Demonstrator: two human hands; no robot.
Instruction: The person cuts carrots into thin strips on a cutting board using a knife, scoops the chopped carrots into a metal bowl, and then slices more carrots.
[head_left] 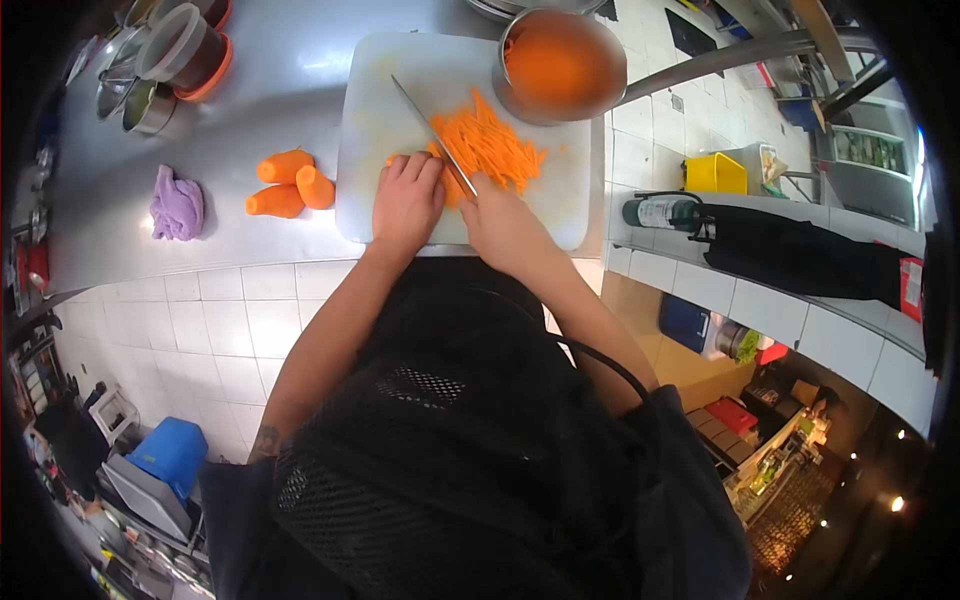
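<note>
On a white cutting board [375,110], my right hand [505,228] is closed round the handle of a long knife [428,125], its blade pointing up and to the left. Just left of the blade, the curled fingers of my left hand [408,200] press on a piece of carrot [392,160], mostly hidden beneath them. Thin carrot strips [490,140] lie heaped to the right of the blade. At the board's upper right corner stands a metal bowl [503,88] with orange contents. Three peeled carrots [285,165] rest on the metal counter left of the board.
A crumpled purple cloth [177,205] lies on the counter [270,60] at left. Behind it are a clear tub [180,45] and a small metal pot [150,108]. A metal rail [700,78] runs right from the bowl. The counter's front edge is close to my body.
</note>
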